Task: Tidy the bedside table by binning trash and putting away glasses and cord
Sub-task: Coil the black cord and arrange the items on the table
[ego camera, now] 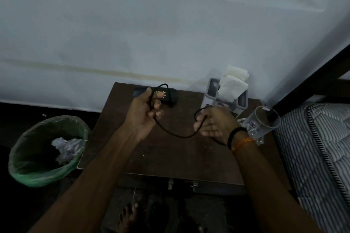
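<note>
Cord (176, 135) sags between our hands above the bedside table (170, 157), in front of the glasses case (166, 96). Left hand (145, 115) curls round one end, right hand (214, 125) pinches the other. Looks light and floppy, so we'd gather loops near the ends.
</note>
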{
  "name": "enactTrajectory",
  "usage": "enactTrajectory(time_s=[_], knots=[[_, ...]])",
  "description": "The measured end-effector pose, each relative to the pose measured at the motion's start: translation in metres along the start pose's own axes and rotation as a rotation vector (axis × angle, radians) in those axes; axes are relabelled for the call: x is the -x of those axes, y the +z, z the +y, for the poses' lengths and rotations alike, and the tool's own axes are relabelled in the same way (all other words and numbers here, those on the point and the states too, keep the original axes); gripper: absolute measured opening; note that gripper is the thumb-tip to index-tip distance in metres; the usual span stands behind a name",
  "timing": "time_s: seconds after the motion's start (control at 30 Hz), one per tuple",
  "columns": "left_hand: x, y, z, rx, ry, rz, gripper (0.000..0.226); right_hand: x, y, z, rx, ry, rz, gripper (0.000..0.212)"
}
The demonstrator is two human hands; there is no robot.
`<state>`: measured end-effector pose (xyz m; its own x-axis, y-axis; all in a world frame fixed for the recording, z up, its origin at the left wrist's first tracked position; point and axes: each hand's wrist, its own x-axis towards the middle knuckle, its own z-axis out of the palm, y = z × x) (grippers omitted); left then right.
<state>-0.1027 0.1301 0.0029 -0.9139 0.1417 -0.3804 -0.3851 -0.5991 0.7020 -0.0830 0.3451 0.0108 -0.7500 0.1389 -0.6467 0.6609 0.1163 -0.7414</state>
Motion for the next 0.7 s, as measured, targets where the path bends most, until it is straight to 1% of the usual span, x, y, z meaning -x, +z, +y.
enactTrajectory(time_s=[0.07, 0.1, 0.13, 0.17, 0.2, 0.23, 0.27, 0.3, 0.33, 0.37, 0.4, 0.43, 0.47, 0.5, 0.53, 0.57, 0.6, 0.63, 0.67, 0.7], knots=[[0.001, 0.003, -0.003, -0.056, 0.007, -0.005, 0.039, -0.005, 0.0, 0.009, 0.433, -0.051, 0.172, 0.042], [0.003, 0.005, -0.004, -0.092, 0.012, -0.014, 0.037, -0.01, 0.0, 0.012, 0.666, -0.127, 0.304, 0.049], [0.005, 0.007, -0.006, -0.135, 0.015, -0.029, 0.035, -0.012, 0.0, 0.013, 0.833, -0.236, 0.458, 0.053], [0.007, 0.008, -0.007, -0.183, 0.019, -0.052, 0.034, -0.013, 0.002, 0.011, 0.879, -0.348, 0.588, 0.054], [0.01, 0.01, -0.009, -0.232, 0.026, -0.087, 0.033, -0.012, 0.006, 0.007, 0.805, -0.435, 0.624, 0.056], [0.012, 0.012, -0.011, -0.28, 0.034, -0.132, 0.032, -0.009, 0.01, 0.0, 0.645, -0.471, 0.548, 0.058], [0.015, 0.014, -0.014, -0.322, 0.04, -0.181, 0.032, -0.007, 0.015, -0.008, 0.428, -0.451, 0.386, 0.058], [0.016, 0.015, -0.019, -0.366, 0.046, -0.229, 0.031, -0.002, 0.021, -0.014, 0.222, -0.377, 0.181, 0.057], [0.018, 0.015, -0.023, -0.413, 0.046, -0.275, 0.031, 0.001, 0.026, -0.017, 0.087, -0.312, -0.001, 0.054], [0.018, 0.013, -0.027, -0.485, 0.04, -0.313, 0.03, 0.005, 0.031, -0.017, 0.004, -0.296, -0.137, 0.051], [0.019, 0.012, -0.029, -0.583, 0.033, -0.352, 0.029, 0.007, 0.033, -0.016, -0.008, -0.318, -0.185, 0.045], [0.019, 0.009, -0.031, -0.724, 0.049, -0.383, 0.028, 0.008, 0.034, -0.015, 0.012, -0.349, -0.171, 0.038], [0.018, 0.007, -0.03, -0.916, 0.112, -0.403, 0.029, 0.009, 0.034, -0.015, 0.021, -0.374, -0.137, 0.033], [0.016, 0.004, -0.029, -1.148, 0.239, -0.391, 0.032, 0.009, 0.033, -0.016, 0.001, -0.391, -0.121, 0.029], [0.015, 0.0, -0.026, -1.357, 0.408, -0.328, 0.036, 0.008, 0.031, -0.016, -0.012, -0.418, -0.128, 0.028], [0.014, -0.003, -0.021, -1.474, 0.611, -0.209, 0.035, 0.007, 0.028, -0.017, 0.014, -0.456, -0.136, 0.029], [0.012, -0.007, -0.016, -1.487, 0.821, -0.074, 0.03, 0.007, 0.025, -0.017, 0.083, -0.502, -0.138, 0.03], [0.011, -0.01, -0.01, -1.471, 0.971, 0.034, 0.028, 0.007, 0.023, -0.017, 0.171, -0.556, -0.131, 0.031], [0.01, -0.011, -0.003, -1.442, 1.028, 0.083, 0.034, 0.008, 0.023, -0.017, 0.251, -0.612, -0.126, 0.032], [0.006, -0.013, 0.002, -1.427, 0.958, 0.062, 0.042, 0.009, 0.022, -0.017, 0.305, -0.663, -0.133, 0.033]])
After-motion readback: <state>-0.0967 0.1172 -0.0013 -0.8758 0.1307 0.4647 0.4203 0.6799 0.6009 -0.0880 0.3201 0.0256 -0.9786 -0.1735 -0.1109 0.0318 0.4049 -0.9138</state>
